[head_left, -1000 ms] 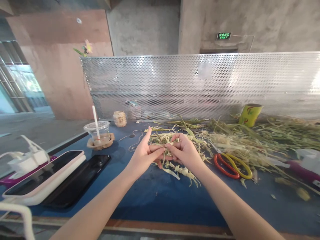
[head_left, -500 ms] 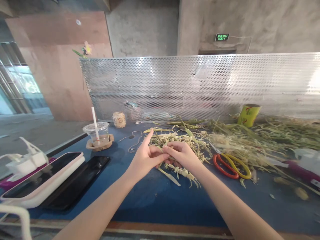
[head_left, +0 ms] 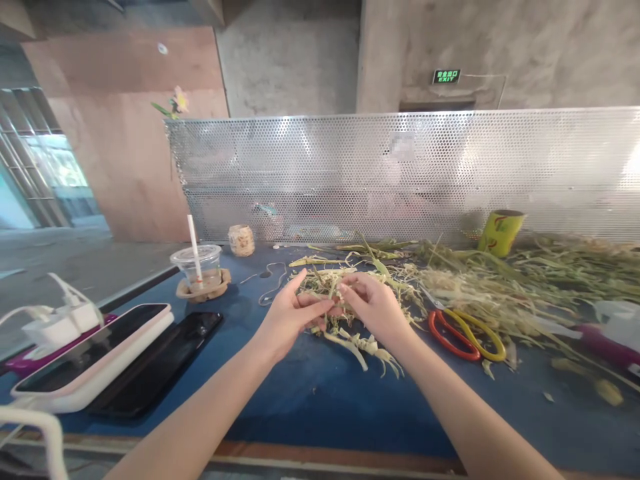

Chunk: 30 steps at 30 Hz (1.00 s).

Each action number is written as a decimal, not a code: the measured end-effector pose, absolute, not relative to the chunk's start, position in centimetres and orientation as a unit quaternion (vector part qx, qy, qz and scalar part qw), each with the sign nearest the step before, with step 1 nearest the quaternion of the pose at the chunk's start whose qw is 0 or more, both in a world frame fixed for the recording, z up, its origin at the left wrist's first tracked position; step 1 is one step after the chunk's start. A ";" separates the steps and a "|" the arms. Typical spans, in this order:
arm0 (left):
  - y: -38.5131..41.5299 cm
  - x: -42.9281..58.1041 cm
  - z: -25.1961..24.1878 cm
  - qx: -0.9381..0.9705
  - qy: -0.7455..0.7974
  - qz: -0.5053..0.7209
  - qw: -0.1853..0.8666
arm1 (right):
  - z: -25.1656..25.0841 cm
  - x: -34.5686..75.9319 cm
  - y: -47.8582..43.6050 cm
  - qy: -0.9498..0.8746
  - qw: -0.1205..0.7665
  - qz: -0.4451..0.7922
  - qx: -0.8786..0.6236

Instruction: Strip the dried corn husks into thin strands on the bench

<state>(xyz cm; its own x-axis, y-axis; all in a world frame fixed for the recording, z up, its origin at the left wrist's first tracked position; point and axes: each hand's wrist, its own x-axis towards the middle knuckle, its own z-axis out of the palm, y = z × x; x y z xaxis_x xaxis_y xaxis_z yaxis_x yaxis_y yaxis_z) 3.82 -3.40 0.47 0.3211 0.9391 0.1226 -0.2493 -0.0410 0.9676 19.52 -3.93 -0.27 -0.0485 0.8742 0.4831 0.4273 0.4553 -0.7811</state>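
A knotted, woven-looking bundle of pale green dried plant strips (head_left: 367, 345) lies in front of me on the blue table, with loose ends trailing towards me. Over it, my left hand (head_left: 290, 317) pinches a plant strip between thumb and fingers, the index finger raised. My right hand (head_left: 373, 303) is close beside it, thumb and fingertips closed on the strip as well. The fingers partly cover the strip, so its exact shape is hidden. To the right of my right hand lie scissors (head_left: 467, 333) with one red and one yellow handle loop.
Heaps of dried plant fibre (head_left: 565, 273) spread at the right, below a yellow-green tube (head_left: 501, 233). At left are a lidded plastic cup (head_left: 195, 260), a phone (head_left: 95, 347), a black tray-like object (head_left: 165, 360) and white chargers (head_left: 65, 323). A perforated metal screen (head_left: 320, 173) stands behind.
My hands have drawn slightly apart, the right one moving up and right. More of the strip shows between them. The whole view has shifted a little.
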 end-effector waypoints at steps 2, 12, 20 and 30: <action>-3.0 3.4 0.7 0.487 0.330 0.493 0.640 | -0.3 19.8 -4.2 -0.748 0.490 0.118 -0.433; -3.0 3.1 1.4 0.437 0.339 0.501 0.666 | -0.5 19.1 -5.5 -0.806 0.430 0.023 -0.407; -3.3 3.1 1.0 0.564 0.330 0.547 0.523 | -0.9 18.9 -3.8 -0.623 0.581 0.302 -0.428; -3.2 3.5 0.4 0.588 0.335 0.534 0.507 | -1.2 18.5 -3.8 -0.596 0.523 0.390 -0.468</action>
<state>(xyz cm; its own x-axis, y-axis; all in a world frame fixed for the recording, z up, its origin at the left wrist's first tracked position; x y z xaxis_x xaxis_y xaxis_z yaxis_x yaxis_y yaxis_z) 3.45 -3.18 0.35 0.2053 0.9354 0.2878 -0.1468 -0.2613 0.9540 18.52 -3.82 -1.25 -0.0151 0.9657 0.2591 0.1505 0.2583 -0.9543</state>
